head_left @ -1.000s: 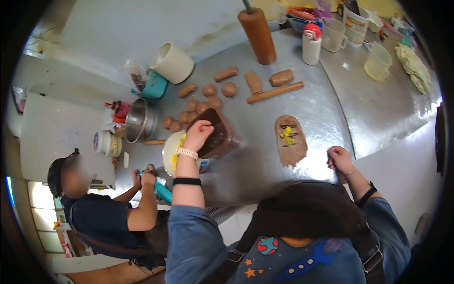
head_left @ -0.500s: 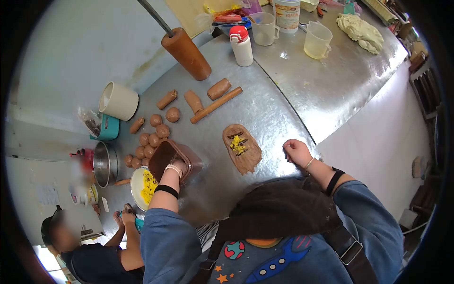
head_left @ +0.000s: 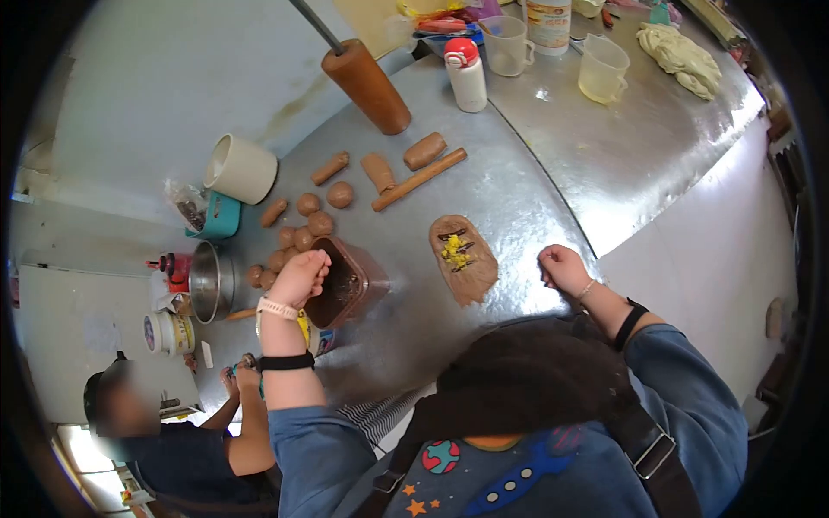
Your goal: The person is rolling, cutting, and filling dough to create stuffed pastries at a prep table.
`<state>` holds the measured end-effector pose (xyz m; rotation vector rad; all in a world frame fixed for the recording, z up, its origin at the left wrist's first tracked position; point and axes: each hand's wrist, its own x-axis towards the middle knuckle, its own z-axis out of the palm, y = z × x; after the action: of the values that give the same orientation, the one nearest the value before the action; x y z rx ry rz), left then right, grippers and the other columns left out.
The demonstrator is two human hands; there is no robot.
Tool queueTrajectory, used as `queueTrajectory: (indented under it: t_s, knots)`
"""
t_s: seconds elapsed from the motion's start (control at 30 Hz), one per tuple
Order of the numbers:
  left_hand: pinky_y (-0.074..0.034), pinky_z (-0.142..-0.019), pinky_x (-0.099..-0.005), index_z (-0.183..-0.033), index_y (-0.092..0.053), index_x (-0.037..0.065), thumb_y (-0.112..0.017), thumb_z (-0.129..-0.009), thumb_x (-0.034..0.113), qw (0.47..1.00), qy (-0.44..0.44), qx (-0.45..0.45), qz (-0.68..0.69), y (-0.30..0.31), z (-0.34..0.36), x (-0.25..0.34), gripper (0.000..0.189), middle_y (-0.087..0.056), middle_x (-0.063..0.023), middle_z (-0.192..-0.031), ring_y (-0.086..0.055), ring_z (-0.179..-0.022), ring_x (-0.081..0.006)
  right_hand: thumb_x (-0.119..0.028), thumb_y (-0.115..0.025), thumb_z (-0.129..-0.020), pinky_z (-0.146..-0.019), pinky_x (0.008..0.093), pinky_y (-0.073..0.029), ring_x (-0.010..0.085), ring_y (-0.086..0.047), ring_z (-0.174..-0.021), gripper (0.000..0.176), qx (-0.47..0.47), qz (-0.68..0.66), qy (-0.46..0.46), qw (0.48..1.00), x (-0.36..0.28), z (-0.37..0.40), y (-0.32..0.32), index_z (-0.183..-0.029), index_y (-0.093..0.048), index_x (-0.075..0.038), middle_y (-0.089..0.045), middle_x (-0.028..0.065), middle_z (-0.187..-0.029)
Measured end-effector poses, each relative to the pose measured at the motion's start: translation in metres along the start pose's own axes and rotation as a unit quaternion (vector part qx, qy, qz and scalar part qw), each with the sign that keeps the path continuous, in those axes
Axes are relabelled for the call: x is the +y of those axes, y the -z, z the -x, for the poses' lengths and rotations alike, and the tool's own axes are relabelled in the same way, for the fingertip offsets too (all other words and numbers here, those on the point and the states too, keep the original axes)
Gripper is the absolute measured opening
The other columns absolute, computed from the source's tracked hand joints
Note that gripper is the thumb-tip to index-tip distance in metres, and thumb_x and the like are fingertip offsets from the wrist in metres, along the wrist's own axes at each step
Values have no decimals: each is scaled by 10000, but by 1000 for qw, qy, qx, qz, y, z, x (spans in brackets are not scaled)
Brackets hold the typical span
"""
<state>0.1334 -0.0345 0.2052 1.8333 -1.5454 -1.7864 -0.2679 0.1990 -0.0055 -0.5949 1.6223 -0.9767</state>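
My left hand [head_left: 302, 278] is raised over the near-left rim of a brown square container [head_left: 364, 281], its fingers curled together; anything between them is too small to make out. My right hand [head_left: 563, 269] rests near the table's right edge with curled fingers, and what it may hold is hidden. Between the hands lies a flattened oval piece of brown dough [head_left: 473, 281], topped with yellow filling [head_left: 455, 251] and dark strips. Several brown dough balls [head_left: 319, 224] sit behind the container. A wooden rolling pin [head_left: 420, 179] lies beside dough rolls [head_left: 425, 151].
A steel bowl [head_left: 211, 282], white pot [head_left: 242, 169] and teal container [head_left: 221, 216] stand at left. Farther back are a wooden cylinder [head_left: 367, 86], red-capped bottle [head_left: 467, 79], measuring jugs [head_left: 602, 71] and pale dough [head_left: 680, 59]. A co-worker [head_left: 186, 457] is at lower left.
My left hand has come up out of the brown container and is now over its rim. The whole view has shifted slightly; my right hand stays in about the same place on the table.
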Motion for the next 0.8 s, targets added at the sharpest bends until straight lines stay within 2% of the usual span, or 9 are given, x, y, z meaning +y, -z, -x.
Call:
queueTrajectory:
  t_s: [0.07,0.13,0.2,0.27,0.37,0.47,0.57,0.67,0.8]
  knots:
    - [-322,-491,-167,-894,-557,99,-489,-1004,238,988,-56,-114,88,-38,17,18,190,-467,58,-732,-389,-592,-24,-157,-531,-938,-462,236,-486,103,-587,-521,148,1,21,-5,1000,-1,1,0,-952,-608,-32,-605,45,-639]
    - [-296,-485,-177,-917,-559,89,-507,-996,221,987,-41,-115,105,-98,15,22,163,-454,46,-724,-351,-575,-30,-152,-533,-936,-479,236,-495,105,-591,-528,146,-3,24,-1,1000,-3,3,1,-955,-610,-29,-610,48,-646]
    - [-327,-502,-194,-934,-576,80,-507,-994,211,985,-38,-145,81,-139,-25,-4,160,-448,40,-726,-372,-587,-50,-149,-531,-937,-486,238,-500,106,-591,-530,147,-12,17,-2,1000,-3,2,3,-959,-610,-28,-610,49,-647]
    - [-424,-555,-230,-990,-599,46,-523,-980,167,996,-53,-76,-14,-166,-80,-42,143,-531,15,-769,-480,-633,-81,-146,-530,-938,-490,240,-503,106,-591,-532,145,-21,13,-4,1000,-2,4,3,-961,-609,-27,-611,49,-650]
    - [-503,-641,-265,-1075,-612,3,-548,-957,113,982,-139,65,-106,-190,-116,-69,173,-622,-35,-859,-594,-728,-116,-145,-538,-937,-494,245,-510,103,-591,-542,142,-30,10,-7,999,-3,3,6,-967,-608,-25,-612,44,-658]
    - [-516,-755,-307,-1095,-651,-6,-578,-910,97,957,-178,131,-189,-197,-124,-75,224,-703,-133,-951,-671,-864,-182,-147,-544,-937,-497,245,-513,103,-594,-545,142,-28,10,-7,1000,-6,6,6,-963,-608,-23,-612,45,-660]
    - [-517,-788,-300,-1085,-664,-10,-591,-888,63,970,-146,148,-123,-209,-101,-54,222,-707,-155,-979,-683,-916,-210,-152,-550,-938,-494,247,-514,107,-598,-548,147,-27,14,6,1000,-3,4,6,-959,-608,-18,-614,49,-658]
    - [-520,-798,-290,-1089,-661,-10,-599,-880,46,958,-202,137,-150,-205,-115,-76,225,-710,-139,-988,-684,-935,-197,-155,-553,-937,-491,248,-513,108,-598,-547,151,-26,11,4,1000,-4,5,6,-957,-609,-16,-616,53,-658]
    - [-524,-791,-274,-1134,-627,-30,-604,-885,32,971,-179,107,-113,-211,-95,-67,257,-703,-117,-994,-670,-914,-159,-155,-554,-937,-488,248,-512,109,-598,-546,150,-28,16,1,999,-3,2,6,-953,-608,-16,-617,56,-658]
